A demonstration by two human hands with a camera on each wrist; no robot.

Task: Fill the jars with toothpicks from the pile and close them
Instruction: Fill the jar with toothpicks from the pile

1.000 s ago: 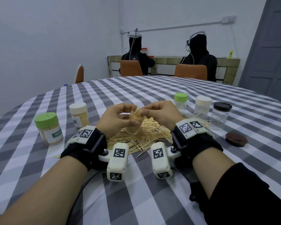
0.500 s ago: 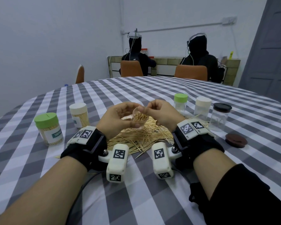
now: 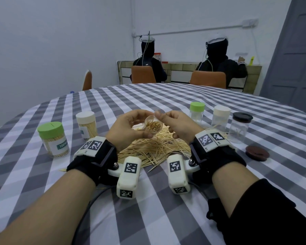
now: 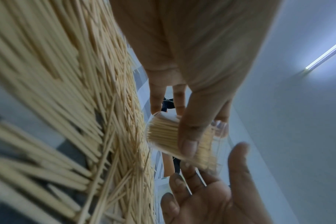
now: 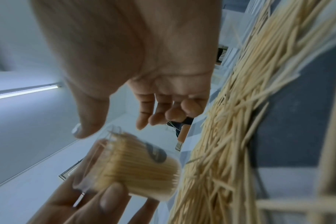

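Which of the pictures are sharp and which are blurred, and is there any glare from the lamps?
Head view: sharp, evenly lit, wide-angle bending at the edges; the jar in the left hand is readable. Left wrist view: the toothpick pile blurs close to the lens, and a ceiling lamp glares. Right wrist view: the jar is motion-blurred, and the right hand is soft.

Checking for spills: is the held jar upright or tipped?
Tipped. The left hand holds the jar with its open mouth facing the camera, toothpick ends showing inside.
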